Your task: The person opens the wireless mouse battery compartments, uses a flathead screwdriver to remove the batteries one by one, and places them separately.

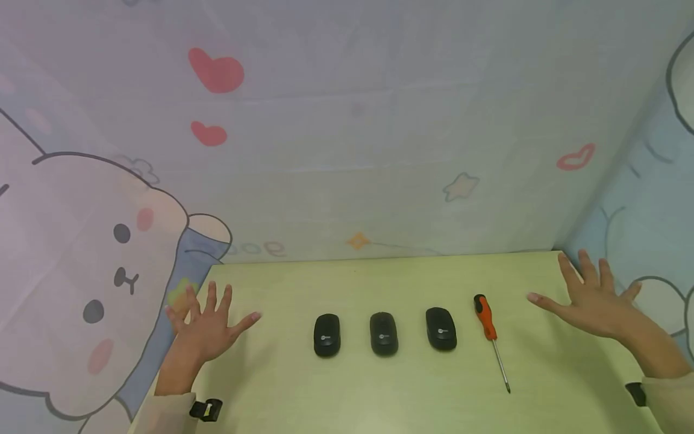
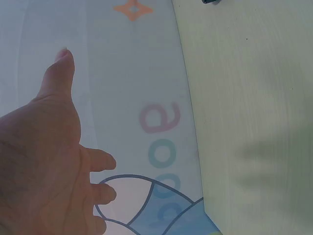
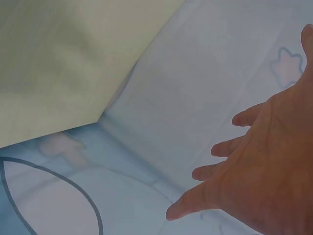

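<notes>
Three black computer mice stand in a row on the pale table: a left mouse [image 1: 327, 335], a middle mouse [image 1: 384, 333] and a right mouse [image 1: 441, 329]. To their right lies a screwdriver [image 1: 485, 318] with an orange and black handle, its metal shaft pointing toward the front. My left hand [image 1: 203, 331] is spread above the table's left edge, holding nothing. Over the right edge, my right hand [image 1: 593, 301] also has its fingers spread and holds nothing; the screwdriver is the thing nearest to it. Each wrist view shows the hand [image 2: 44, 161] or hand [image 3: 264, 161] bare.
The pale yellow-green table [image 1: 352, 398] ends at a back edge against a printed cloth [image 1: 347, 120] with hearts and stars. More cloth hangs at both sides, with a large cartoon animal [image 1: 125, 325] on the left. A dark strap [image 1: 206, 410] sits at the left wrist.
</notes>
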